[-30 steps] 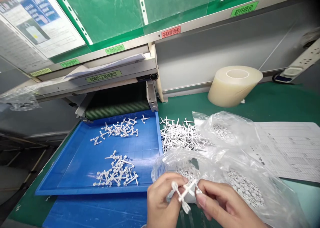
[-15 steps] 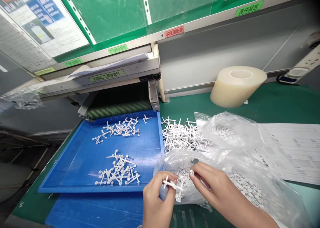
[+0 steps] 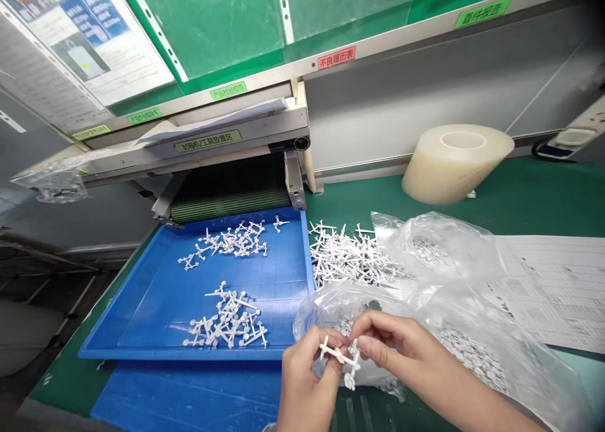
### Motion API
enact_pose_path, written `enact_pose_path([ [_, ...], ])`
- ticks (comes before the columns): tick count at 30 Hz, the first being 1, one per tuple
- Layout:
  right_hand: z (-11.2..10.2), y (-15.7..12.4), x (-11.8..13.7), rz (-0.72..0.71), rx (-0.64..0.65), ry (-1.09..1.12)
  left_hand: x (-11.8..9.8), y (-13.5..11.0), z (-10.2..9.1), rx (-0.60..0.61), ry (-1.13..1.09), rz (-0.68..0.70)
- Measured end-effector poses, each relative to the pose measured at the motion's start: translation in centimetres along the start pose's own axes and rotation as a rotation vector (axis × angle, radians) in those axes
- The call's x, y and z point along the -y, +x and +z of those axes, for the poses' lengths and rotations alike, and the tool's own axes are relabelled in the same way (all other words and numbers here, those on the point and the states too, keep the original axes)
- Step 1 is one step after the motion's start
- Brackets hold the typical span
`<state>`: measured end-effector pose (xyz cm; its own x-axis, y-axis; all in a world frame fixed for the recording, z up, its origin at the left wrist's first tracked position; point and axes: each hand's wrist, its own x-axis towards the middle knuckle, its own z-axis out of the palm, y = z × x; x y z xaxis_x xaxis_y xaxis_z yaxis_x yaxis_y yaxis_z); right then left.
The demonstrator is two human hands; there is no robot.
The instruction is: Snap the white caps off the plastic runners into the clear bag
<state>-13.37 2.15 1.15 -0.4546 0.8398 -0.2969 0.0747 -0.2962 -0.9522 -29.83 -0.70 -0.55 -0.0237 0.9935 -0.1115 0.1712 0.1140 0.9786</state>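
My left hand [image 3: 314,372] pinches a white cross-shaped plastic part [image 3: 339,355] between thumb and fingers, with small round pieces on some of its ends. My right hand [image 3: 390,340] is closed at the part's right side, thumb and forefinger pressed together on a small white round piece that they mostly cover. Both hands' fingertips meet at the part, above an open clear plastic bag [image 3: 309,309] of small white pieces. To their left, a blue tray [image 3: 155,306] holds two groups of similar white parts [image 3: 229,318].
Loose white sticks [image 3: 352,255] lie piled right of the tray. More bags of small pieces [image 3: 472,356] rest on printed sheets [image 3: 558,280]. A conveyor end [image 3: 231,205] overhangs the tray's back edge. A large tape roll [image 3: 456,164] stands at the back right.
My right hand has moved left and brought the small round piece against the part in my left hand. The view has shifted slightly.
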Motion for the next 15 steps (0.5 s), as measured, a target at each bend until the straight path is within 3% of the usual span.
enact_pose_path([
  [3, 0.4, 0.3, -0.4, 0.100, 0.076, 0.194, 0.3, -0.1, -0.1, 0.009, 0.041, 0.044],
  [7, 0.7, 0.4, -0.7, 0.142, 0.086, 0.238, 0.3, -0.4, -0.1, 0.004, 0.081, 0.048],
  [9, 0.6, 0.1, -0.7, 0.089, 0.004, 0.189, 0.3, -0.5, 0.1, -0.001, 0.080, -0.009],
  [13, 0.2, -0.8, -1.0, -0.165, -0.241, -0.190, 0.2, -0.5, 0.5, -0.010, -0.008, -0.159],
  [15, 0.1, -1.0, -1.3, -0.213, -0.305, -0.239, 0.1, -0.4, 0.6, -0.028, -0.006, -0.182],
])
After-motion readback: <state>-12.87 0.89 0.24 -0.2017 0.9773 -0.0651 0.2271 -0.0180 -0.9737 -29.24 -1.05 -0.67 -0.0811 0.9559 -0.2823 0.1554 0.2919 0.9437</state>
